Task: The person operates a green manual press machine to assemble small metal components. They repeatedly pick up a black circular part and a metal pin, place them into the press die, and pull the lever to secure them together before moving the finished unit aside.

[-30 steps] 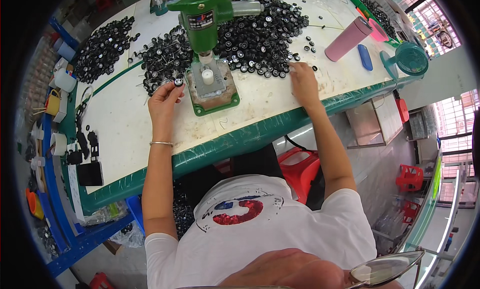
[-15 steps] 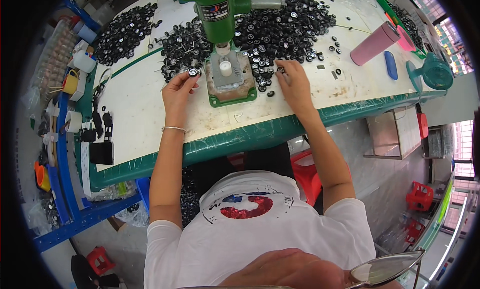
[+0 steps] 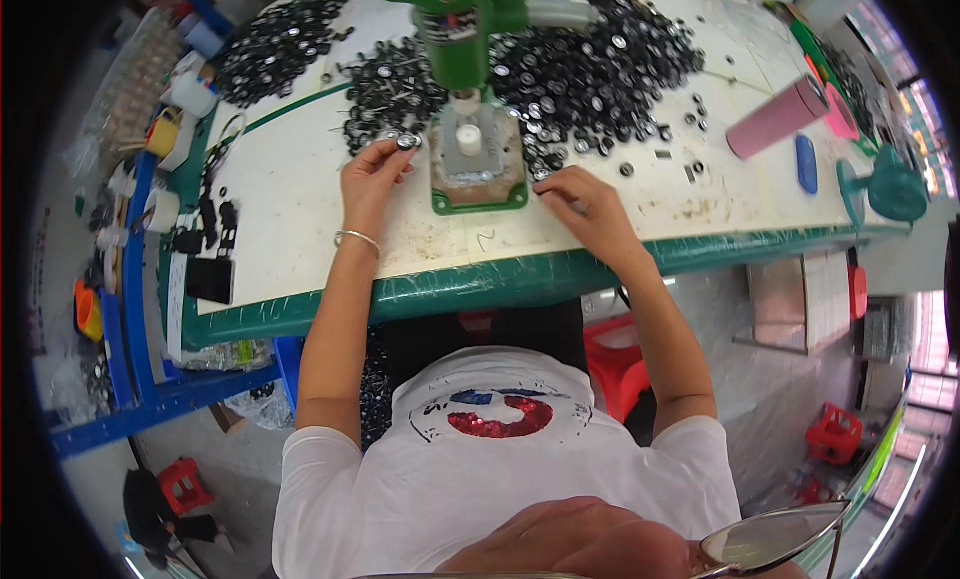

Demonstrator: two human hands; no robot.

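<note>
A small black toy wheel (image 3: 408, 141) with a silvery face is pinched in the fingertips of my left hand (image 3: 368, 187), just left of the press base. My right hand (image 3: 592, 214) is at the right side of the base, its fingertips closed on a small black wheel (image 3: 538, 188) that they partly hide. Between my hands stands a green bench press (image 3: 455, 49) on a worn metal base (image 3: 478, 187). A white round post (image 3: 469, 140) sits upright on the base's plate, below the press ram.
Heaps of black wheels (image 3: 600, 69) cover the far table, with metal pins among the pile (image 3: 390, 94) left of the press. A pink bottle (image 3: 778, 117), a blue oblong object (image 3: 806, 164) and a small green fan (image 3: 890, 186) stand at right. A phone (image 3: 210, 280) lies at left.
My right hand has come nearer and to the left, from the edge of the wheel heap to beside the press base. My left hand keeps its wheel. The whole view has shifted slightly.
</note>
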